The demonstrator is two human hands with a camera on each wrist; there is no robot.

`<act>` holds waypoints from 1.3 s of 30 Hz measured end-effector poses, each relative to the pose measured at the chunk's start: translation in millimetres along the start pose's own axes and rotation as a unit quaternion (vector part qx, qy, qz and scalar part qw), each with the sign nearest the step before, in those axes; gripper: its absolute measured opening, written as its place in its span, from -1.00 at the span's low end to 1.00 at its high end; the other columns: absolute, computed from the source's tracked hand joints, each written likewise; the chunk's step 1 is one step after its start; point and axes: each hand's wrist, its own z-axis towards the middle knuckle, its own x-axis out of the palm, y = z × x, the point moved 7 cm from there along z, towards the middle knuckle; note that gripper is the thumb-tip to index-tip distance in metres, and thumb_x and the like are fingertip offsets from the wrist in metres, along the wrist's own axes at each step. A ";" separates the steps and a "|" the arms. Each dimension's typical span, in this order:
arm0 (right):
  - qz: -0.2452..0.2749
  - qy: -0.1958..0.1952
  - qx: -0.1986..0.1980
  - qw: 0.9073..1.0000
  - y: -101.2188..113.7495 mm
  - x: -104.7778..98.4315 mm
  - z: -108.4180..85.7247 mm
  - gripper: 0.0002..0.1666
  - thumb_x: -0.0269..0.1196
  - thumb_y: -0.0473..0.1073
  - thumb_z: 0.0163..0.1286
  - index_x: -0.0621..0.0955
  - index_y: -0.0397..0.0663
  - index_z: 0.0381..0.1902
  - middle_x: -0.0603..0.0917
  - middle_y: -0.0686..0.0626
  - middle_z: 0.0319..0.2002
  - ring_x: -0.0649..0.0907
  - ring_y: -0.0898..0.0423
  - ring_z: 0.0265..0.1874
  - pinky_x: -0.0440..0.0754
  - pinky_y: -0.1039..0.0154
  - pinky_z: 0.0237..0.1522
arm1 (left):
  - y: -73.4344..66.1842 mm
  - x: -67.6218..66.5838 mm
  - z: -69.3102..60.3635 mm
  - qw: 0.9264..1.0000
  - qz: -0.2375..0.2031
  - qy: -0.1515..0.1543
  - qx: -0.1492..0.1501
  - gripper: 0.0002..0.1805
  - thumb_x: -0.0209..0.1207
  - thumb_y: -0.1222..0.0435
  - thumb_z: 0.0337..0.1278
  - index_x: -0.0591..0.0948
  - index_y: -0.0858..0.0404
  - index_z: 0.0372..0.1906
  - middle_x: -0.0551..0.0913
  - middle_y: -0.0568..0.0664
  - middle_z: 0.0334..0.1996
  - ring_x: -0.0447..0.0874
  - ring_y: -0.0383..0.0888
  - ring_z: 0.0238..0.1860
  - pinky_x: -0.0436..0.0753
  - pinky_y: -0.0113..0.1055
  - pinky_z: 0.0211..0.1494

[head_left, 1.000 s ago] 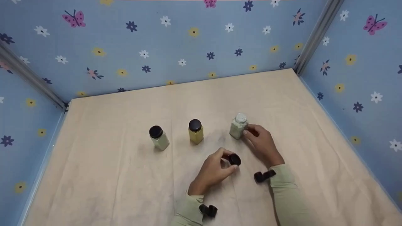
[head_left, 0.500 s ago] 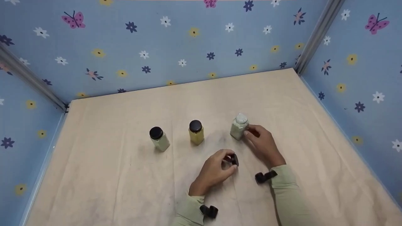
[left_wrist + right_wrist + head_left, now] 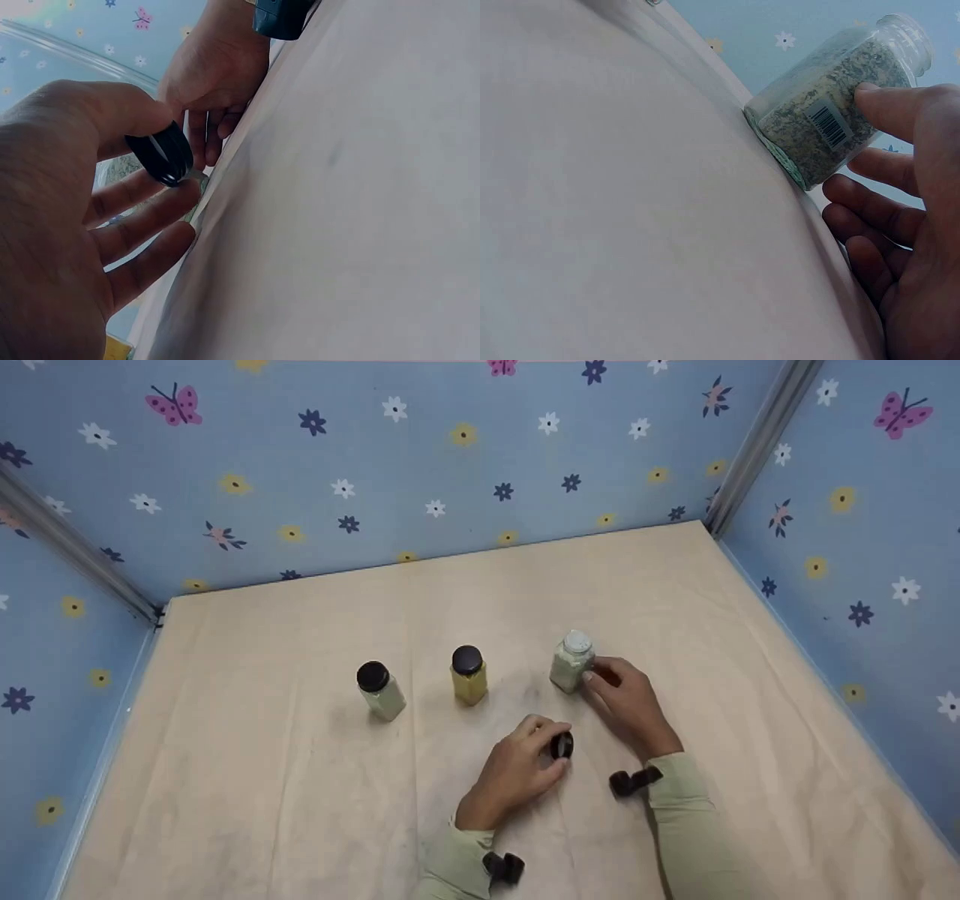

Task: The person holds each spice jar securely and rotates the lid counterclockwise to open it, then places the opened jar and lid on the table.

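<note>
Walls (image 3: pixel 450 457) of blue, printed with flowers and butterflies, are set round a cloth-covered table (image 3: pixel 262 795). Pale green sleeves (image 3: pixel 694 825) are extended over the cloth, a black device (image 3: pixel 504 868) being fixed at each cuff.

Right hand (image 3: pixel 634 705): the fingers are partly bent, and the side of an uncapped bottle (image 3: pixel 571 666) is held between thumb and forefinger; the remaining fingers are seen loosely curled beside its base in the right wrist view. Left hand (image 3: pixel 514 772): a loose black cap (image 3: pixel 562 745) is pinched on edge between thumb and fingertips, the lower fingers being more loosely extended.

Three bottles are stood well apart in a rough row on the cloth. The uncapped bottle is placed at the right, filled with speckled material; a yellow bottle (image 3: pixel 469 686) is placed in the middle and a pale green bottle (image 3: pixel 386 700) at the left, both being topped by dark lids (image 3: pixel 373 676). The loose black cap is held in front of the uncapped bottle, apart from its neck. A barcode label (image 3: pixel 829 125) is borne on that bottle's side
</note>
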 end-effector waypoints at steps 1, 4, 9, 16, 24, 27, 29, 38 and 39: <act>0.000 0.000 -0.001 1.000 0.1 0.2 0.2 -0.41 0.23 0.21 0.44 0.60 -0.07 0.21 0.62 -0.05 0.12 0.57 0.02 0.09 0.47 0.02 0.16 | 0.0 0.4 0.2 1.000 0.004 -0.001 -0.001 -0.52 0.35 0.20 0.16 0.62 0.08 0.21 0.57 -0.08 -0.02 0.63 -0.23 -0.12 0.62 -0.34 -0.06; -0.002 0.000 0.002 1.000 0.0 0.6 0.6 -0.41 0.23 0.22 0.44 0.60 -0.04 0.21 0.62 -0.04 0.12 0.56 0.04 0.11 0.46 0.03 0.18 | -0.5 1.5 0.9 1.000 0.016 -0.004 -0.007 -0.50 0.36 0.20 0.15 0.61 0.09 0.23 0.56 -0.08 -0.02 0.61 -0.23 -0.10 0.62 -0.33 -0.06; -0.007 0.000 0.009 1.000 -1.7 -0.1 0.8 -0.41 0.21 0.24 0.44 0.61 -0.03 0.20 0.62 -0.03 0.12 0.56 0.05 0.12 0.46 0.03 0.19 | -2.7 5.6 2.9 0.999 0.034 -0.014 -0.011 -0.49 0.37 0.20 0.12 0.61 0.12 0.22 0.57 -0.09 -0.04 0.60 -0.23 -0.08 0.61 -0.35 -0.04; -0.008 0.001 0.015 1.000 -2.5 -0.2 0.3 -0.39 0.21 0.26 0.43 0.60 -0.03 0.21 0.61 -0.02 0.11 0.55 0.04 0.09 0.46 0.03 0.15 | -5.8 10.6 6.2 0.999 0.026 -0.025 -0.006 -0.51 0.40 0.25 0.05 0.64 0.18 0.15 0.58 -0.05 -0.08 0.58 -0.16 -0.07 0.60 -0.32 0.00; -0.008 0.000 0.010 1.000 -2.0 0.3 -0.5 -0.40 0.22 0.22 0.44 0.59 -0.07 0.22 0.61 -0.05 0.13 0.56 0.02 0.11 0.46 0.01 0.17 | -7.2 15.6 7.1 0.999 0.033 -0.030 0.002 -0.56 0.42 0.28 0.00 0.66 0.17 0.06 0.60 -0.05 -0.13 0.59 -0.12 -0.13 0.59 -0.29 -0.03; -0.001 0.000 0.007 1.000 -2.0 0.2 -1.0 -0.38 0.22 0.23 0.44 0.59 -0.07 0.22 0.61 -0.06 0.14 0.55 0.02 0.13 0.46 0.01 0.19 | -7.3 17.2 8.0 0.999 0.037 -0.028 -0.004 -0.59 0.42 0.28 0.01 0.67 0.16 0.04 0.60 -0.05 -0.14 0.60 -0.12 -0.13 0.60 -0.28 -0.05; 0.003 0.000 0.005 1.000 -2.3 0.2 -1.2 -0.36 0.23 0.25 0.43 0.59 -0.08 0.23 0.60 -0.07 0.15 0.55 0.01 0.15 0.45 0.01 0.21 | -7.4 18.2 8.5 0.999 0.041 -0.024 -0.010 -0.61 0.42 0.27 0.02 0.68 0.15 0.03 0.60 -0.06 -0.14 0.60 -0.12 -0.13 0.60 -0.27 -0.05; 0.008 0.001 0.011 1.000 -2.2 0.2 -0.9 -0.38 0.24 0.23 0.42 0.59 -0.05 0.23 0.61 -0.05 0.14 0.55 0.03 0.13 0.45 0.02 0.19 | -8.9 21.2 11.3 0.999 0.044 -0.023 -0.007 -0.65 0.43 0.24 0.02 0.70 0.13 -0.02 0.61 -0.06 -0.14 0.61 -0.12 -0.12 0.60 -0.28 -0.04; 0.009 0.001 0.011 1.000 -2.3 0.2 -0.8 -0.39 0.24 0.23 0.42 0.59 -0.05 0.23 0.61 -0.05 0.13 0.55 0.03 0.13 0.45 0.03 0.19 | -8.7 21.3 11.4 0.999 0.045 -0.025 -0.006 -0.65 0.43 0.24 0.02 0.70 0.13 -0.03 0.61 -0.06 -0.14 0.61 -0.12 -0.12 0.60 -0.28 -0.04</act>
